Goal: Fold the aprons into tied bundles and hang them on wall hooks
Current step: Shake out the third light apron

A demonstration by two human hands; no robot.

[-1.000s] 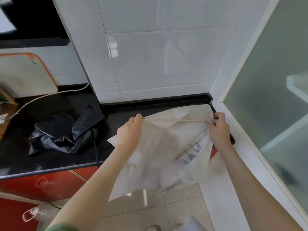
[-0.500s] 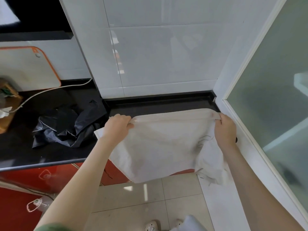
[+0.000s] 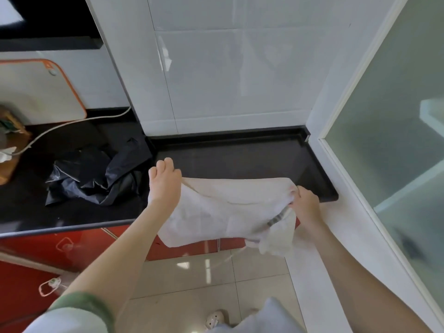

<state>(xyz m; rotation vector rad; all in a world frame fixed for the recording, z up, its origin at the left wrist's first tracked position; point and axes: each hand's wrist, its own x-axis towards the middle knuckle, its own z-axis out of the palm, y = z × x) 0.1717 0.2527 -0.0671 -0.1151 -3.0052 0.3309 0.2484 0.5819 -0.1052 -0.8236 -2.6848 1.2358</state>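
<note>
A white apron (image 3: 223,212) is folded into a band and held over the front edge of the black counter (image 3: 240,157). My left hand (image 3: 164,181) grips its left end, fingers curled over the top edge. My right hand (image 3: 306,205) pinches the bunched right end, where a grey printed patch shows. Loose cloth and a thin strap hang below toward the floor. A crumpled black apron (image 3: 96,179) lies on the counter to the left, apart from both hands.
White tiled wall (image 3: 228,80) rises behind the counter; a frosted glass door (image 3: 396,116) stands at the right. A white cutting board with orange rim (image 3: 36,90) leans at the left, with a white cable (image 3: 72,123) running past it. Red cabinet fronts (image 3: 48,251) sit below.
The white apron has been folded down from a spread sheet into a shorter band, and both hands have lowered it toward the counter's front edge. The black apron has not moved.
</note>
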